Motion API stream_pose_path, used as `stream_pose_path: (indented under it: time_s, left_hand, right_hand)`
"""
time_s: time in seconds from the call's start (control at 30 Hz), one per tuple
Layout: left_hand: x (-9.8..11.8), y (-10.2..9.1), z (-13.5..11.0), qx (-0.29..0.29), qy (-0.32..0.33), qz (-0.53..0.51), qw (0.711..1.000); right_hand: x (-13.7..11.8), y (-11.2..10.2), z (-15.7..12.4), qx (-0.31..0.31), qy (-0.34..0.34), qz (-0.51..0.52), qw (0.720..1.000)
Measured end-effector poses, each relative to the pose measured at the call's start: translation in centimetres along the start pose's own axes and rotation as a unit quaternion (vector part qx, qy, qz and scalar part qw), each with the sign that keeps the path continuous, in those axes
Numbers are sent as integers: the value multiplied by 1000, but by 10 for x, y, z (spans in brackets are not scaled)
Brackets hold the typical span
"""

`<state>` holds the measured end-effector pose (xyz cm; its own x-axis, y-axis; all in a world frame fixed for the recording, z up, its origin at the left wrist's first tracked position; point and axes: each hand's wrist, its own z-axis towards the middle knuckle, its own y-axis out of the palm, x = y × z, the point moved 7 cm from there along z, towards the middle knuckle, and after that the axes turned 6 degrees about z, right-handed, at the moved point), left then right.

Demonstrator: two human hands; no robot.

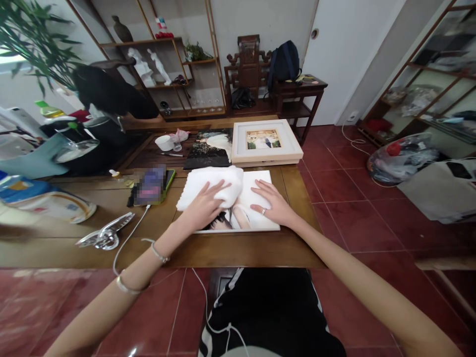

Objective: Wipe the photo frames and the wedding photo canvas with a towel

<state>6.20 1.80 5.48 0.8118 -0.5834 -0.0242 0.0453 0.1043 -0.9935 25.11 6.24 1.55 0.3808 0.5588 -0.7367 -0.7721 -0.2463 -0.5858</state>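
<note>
My left hand (206,208) lies with its fingers spread on top of a folded white towel (197,181). Beneath the towel is a white-edged photo panel (247,223), which shows part of a figure with dark hair; the towel covers much of its left side. On the panel's right part rests my right hand (273,203), fingers stretched out flat and a ring on one of them. Just behind the panel are a dark photo print (206,148) with a white dress and a cream framed picture (267,156).
Left of the towel are a phone (154,186) on a white cable, a shiny metal object (107,233) and a large blue-and-white bottle (44,198). A white cup (164,143) stands farther back. Another person (119,96) leans over at the table's far left.
</note>
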Motion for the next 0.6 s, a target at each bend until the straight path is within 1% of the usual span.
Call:
stream_pose_path:
  time_s: [0.1,0.23,0.3,0.37,0.43,0.47,0.53,0.6]
  left_hand:
    - [33,-4,-20,6,18,5,1000]
    - [73,-10,-45,42,17,7,999]
    - [90,-12,-54,55,25,-2,998]
    - [101,-13,-59,60,38,-14,997]
    - [103,-15,-57,54,44,-18,997]
    - [100,-16,-53,45,39,-16,998]
    - [86,-16,-39,17,15,-5,1000]
    - [66,-13,-19,-10,-16,6,1000]
  right_hand:
    - [3,0,0,6,1,8,1000]
    - [5,0,0,14,5,9,1000]
    - [5,0,0,18,3,9,1000]
    - [6,1,0,18,6,7,1000]
    - [8,2,1,16,18,-1,1000]
    - [10,2,1,14,25,-5,1000]
    - [12,3,0,11,32,-11,999]
    - [14,4,0,8,27,-11,1000]
